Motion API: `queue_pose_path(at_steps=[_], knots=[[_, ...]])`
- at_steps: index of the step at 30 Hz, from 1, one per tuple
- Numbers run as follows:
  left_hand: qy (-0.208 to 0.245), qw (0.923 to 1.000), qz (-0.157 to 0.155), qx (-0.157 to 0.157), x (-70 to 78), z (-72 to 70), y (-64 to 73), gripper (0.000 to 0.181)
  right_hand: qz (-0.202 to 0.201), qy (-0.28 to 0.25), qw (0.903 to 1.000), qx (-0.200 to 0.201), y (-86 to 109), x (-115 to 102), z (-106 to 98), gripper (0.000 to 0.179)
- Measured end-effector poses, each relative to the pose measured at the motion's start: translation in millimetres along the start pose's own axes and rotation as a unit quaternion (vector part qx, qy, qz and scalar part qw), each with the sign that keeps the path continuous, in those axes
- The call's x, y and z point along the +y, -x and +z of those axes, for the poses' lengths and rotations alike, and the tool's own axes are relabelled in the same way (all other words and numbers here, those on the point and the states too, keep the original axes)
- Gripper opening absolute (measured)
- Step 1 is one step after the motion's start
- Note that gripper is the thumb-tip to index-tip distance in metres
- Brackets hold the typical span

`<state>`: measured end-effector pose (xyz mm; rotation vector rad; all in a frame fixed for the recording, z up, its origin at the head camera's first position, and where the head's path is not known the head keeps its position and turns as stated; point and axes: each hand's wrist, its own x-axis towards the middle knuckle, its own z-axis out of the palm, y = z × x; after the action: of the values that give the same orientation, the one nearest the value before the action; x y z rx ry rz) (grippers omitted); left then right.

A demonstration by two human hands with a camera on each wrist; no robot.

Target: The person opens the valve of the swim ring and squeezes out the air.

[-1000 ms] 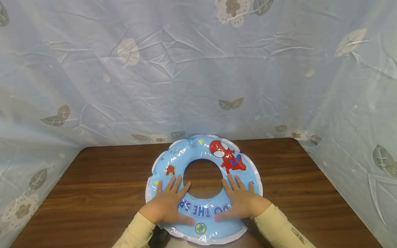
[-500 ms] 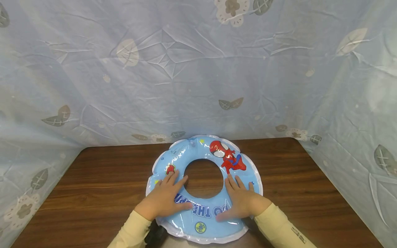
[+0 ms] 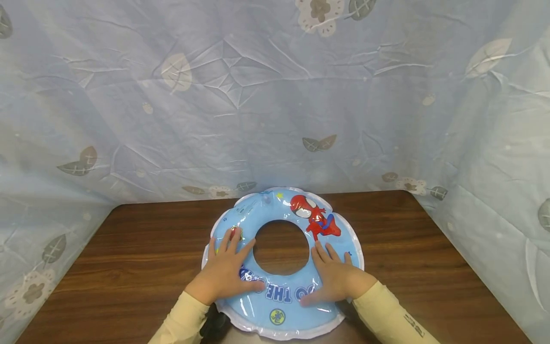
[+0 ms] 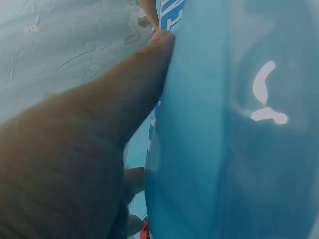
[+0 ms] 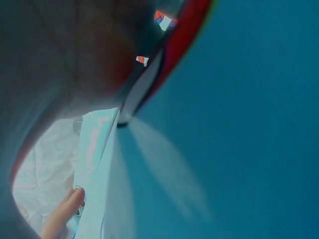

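A light blue inflatable swim ring (image 3: 279,317) with a pale scalloped rim lies on the table. It bears a red cartoon figure, upside-down lettering and a round yellow badge. My left hand (image 3: 223,275) rests on its left side, fingers straight and spread, fingertips over a small red print. On the right side of the ring my right hand (image 3: 337,279) lies with straight fingers below the red figure. In the left wrist view the thumb of my left hand (image 4: 79,134) touches the blue vinyl. The right wrist view shows my right hand (image 5: 65,55) close against the ring (image 5: 239,139).
The brown wood-grain table (image 3: 142,267) reaches back to a patterned cloth (image 3: 258,119), which hangs behind and along both sides. A dark object (image 3: 215,325) shows partly at the near edge, beside the left sleeve; its kind cannot be told.
My left hand has slid a little left and farther up the ring, with its fingers now spread over the red print. The right hand and the ring have barely moved.
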<state>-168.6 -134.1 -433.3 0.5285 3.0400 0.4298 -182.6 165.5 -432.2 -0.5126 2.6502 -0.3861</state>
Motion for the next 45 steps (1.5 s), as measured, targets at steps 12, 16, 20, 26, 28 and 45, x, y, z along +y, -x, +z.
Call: queue_pose_path(at_steps=[12,16,20,26,28,45], knots=[[0.008,0.9980,-0.021,-0.060,0.4,4.6,4.2,0.110,0.000,-0.007,1.0000,0.002,0.8,-1.8,-0.4,0.131],[0.013,0.9973,-0.023,-0.069,-0.9,7.0,3.7,0.110,-0.001,-0.008,1.0000,0.000,1.0,-1.1,0.6,0.131],[0.017,0.9967,-0.023,-0.076,-1.9,8.3,4.2,0.110,-0.003,-0.009,1.0000,-0.001,1.5,-0.5,1.3,0.130],[0.016,0.9958,-0.024,-0.087,-2.6,9.1,4.0,0.110,-0.005,-0.007,1.0000,-0.003,1.8,0.1,0.9,0.130],[0.018,0.9953,-0.027,-0.092,-2.5,9.3,3.2,0.112,-0.007,-0.008,0.9999,-0.002,1.5,0.6,0.4,0.130],[0.022,0.9957,-0.025,-0.086,-2.0,13.5,3.2,0.122,-0.009,-0.012,0.9999,0.004,-0.5,2.1,3.8,0.131]])
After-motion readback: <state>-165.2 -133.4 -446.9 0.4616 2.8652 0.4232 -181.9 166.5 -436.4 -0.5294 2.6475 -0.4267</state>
